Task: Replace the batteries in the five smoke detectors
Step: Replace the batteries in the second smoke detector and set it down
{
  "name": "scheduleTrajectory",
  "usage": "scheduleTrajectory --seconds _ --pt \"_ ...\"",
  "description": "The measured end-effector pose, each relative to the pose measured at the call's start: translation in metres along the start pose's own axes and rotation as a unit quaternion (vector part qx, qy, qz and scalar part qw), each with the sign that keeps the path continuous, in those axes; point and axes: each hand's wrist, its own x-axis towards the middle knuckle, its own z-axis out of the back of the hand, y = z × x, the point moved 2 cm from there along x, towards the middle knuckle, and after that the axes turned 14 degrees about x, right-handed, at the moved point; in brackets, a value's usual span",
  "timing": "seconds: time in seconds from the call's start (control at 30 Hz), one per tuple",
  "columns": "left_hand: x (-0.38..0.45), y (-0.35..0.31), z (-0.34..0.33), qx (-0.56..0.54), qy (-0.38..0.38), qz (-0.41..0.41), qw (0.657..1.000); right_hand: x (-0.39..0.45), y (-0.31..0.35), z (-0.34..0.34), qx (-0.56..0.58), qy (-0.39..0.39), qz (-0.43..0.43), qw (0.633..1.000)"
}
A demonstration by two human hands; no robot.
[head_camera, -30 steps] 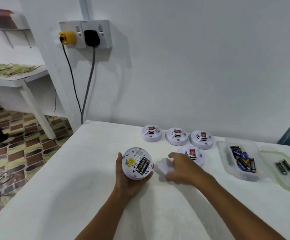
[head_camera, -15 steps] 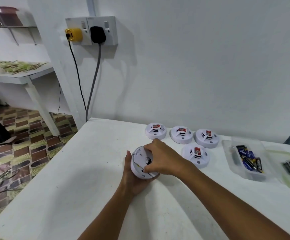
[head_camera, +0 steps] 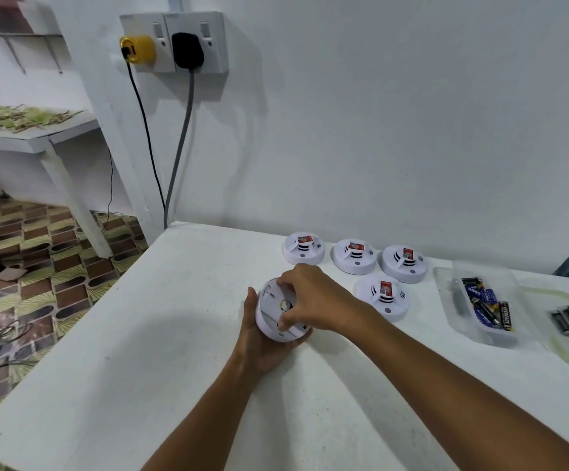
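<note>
The left hand cups a round white smoke detector from beneath and behind, thumb curled up its left rim, holding it tilted just above the table. The right hand lies over the detector's upturned back, its fingertips curled and pinching at the flat plastic cover there; a small yellowish patch shows between the fingers. Both hands are closed around this one unit.

Four more detectors rest face-up behind and to the right: three in a row near the wall – the left one, the middle one, the right one – and a fourth just beside the right wrist. They are smooth domed plastic discs with dark vent slots and a red label each.

Farther right sits a clear plastic tub holding dark blue and black batteries, and beyond it a translucent lid with grey cylindrical cells lying on it, partly cut off by the frame.

The table is matte white, faintly scuffed, with a rounded left edge that drops to a patterned brown-and-green tiled floor. The widest bare stretch of tabletop lies left of and in front of the hands. Above the table's back left corner a wall socket carries a yellow plug and a black plug, their cables hanging down behind the corner.
</note>
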Motion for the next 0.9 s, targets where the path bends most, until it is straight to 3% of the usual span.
scheduleTrajectory --seconds 0.23,0.37,0.5,0.9 --pt "-0.004 -0.003 -0.007 -0.005 0.013 0.015 1.000 0.007 -0.001 0.009 0.022 0.026 -0.034 0.999" --pt "-0.006 -0.003 -0.007 -0.010 0.043 0.024 0.999 0.013 0.000 0.011 0.002 0.049 -0.051 0.998" --pt "-0.004 -0.004 -0.005 -0.019 0.027 0.022 0.999 0.014 0.004 0.012 -0.046 0.071 -0.031 0.996" --pt "-0.002 -0.004 -0.005 0.036 0.025 0.013 0.999 0.013 -0.002 0.009 -0.038 0.047 -0.034 0.998"
